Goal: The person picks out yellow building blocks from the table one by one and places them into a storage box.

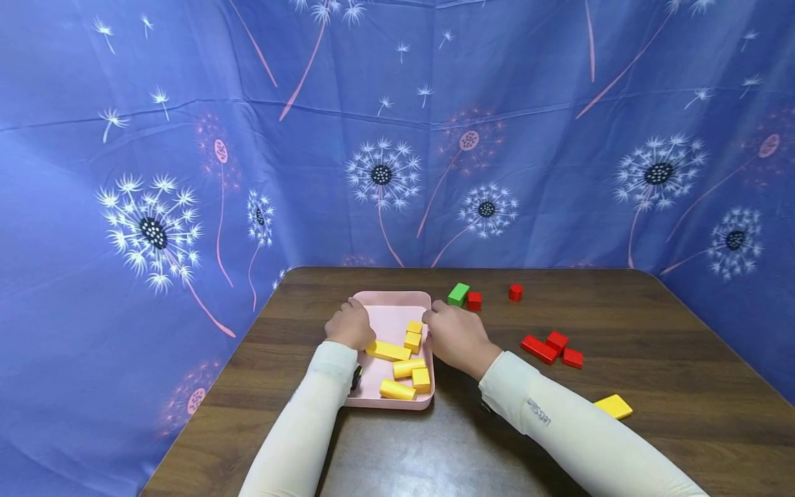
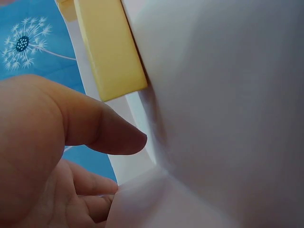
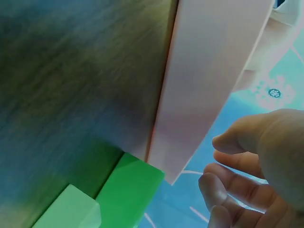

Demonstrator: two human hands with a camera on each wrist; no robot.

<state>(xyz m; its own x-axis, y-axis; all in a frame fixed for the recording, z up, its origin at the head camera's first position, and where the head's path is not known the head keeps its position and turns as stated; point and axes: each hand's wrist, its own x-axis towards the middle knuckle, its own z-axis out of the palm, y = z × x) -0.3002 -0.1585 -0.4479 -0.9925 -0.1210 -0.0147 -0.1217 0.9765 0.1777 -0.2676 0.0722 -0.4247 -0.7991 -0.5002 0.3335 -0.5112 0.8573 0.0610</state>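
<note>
A pink tray (image 1: 393,404) with low walls stands at the left of the table. Several yellow blocks lie in it, among them a long block (image 1: 388,351) and a cylinder (image 1: 397,390). My left hand (image 1: 350,326) grips the tray's left wall. In the left wrist view the thumb (image 2: 124,137) is on the inner side and the other fingers are outside. By the opposite wall is my right hand (image 1: 459,336). Its fingers (image 3: 232,183) are loosely bent, with a gap to the tray in the right wrist view, and nothing shows between them.
A green block (image 1: 459,294) and a red cube (image 1: 475,301) stand beyond my right hand, with a red cylinder (image 1: 515,293) farther right. Several red blocks (image 1: 539,349) sit right of centre. A flat yellow block (image 1: 613,406) lies beside my right forearm. Blue cloth hangs behind the table.
</note>
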